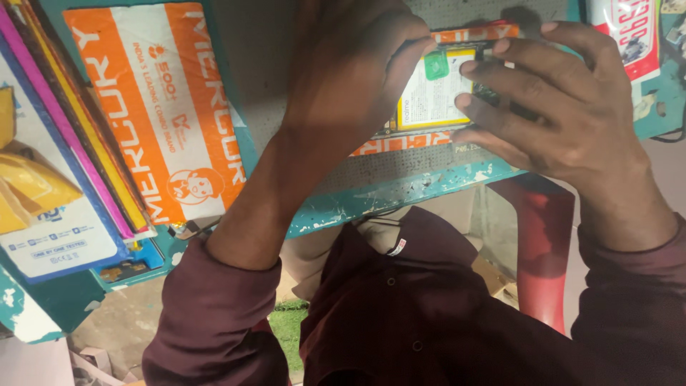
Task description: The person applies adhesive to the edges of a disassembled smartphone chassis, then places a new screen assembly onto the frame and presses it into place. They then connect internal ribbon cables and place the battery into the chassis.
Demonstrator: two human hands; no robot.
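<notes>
An opened phone (437, 91) lies on a grey perforated mat (400, 161). Its battery shows a white and yellow label and a green sticker. My left hand (350, 68) covers the phone's left end, with the thumb pressed by the green sticker. My right hand (564, 100) grips the phone's right end, its fingers curled over the dark inner parts. Both hands hold the phone between them. Most of the phone's body is hidden under my hands.
An orange and white flat package (157, 107) lies left of the mat on the teal table (400, 194). Several stacked boxes (57, 186) fill the far left. A red and white packet (630, 36) sits top right. A red stool (543, 236) stands below the table edge.
</notes>
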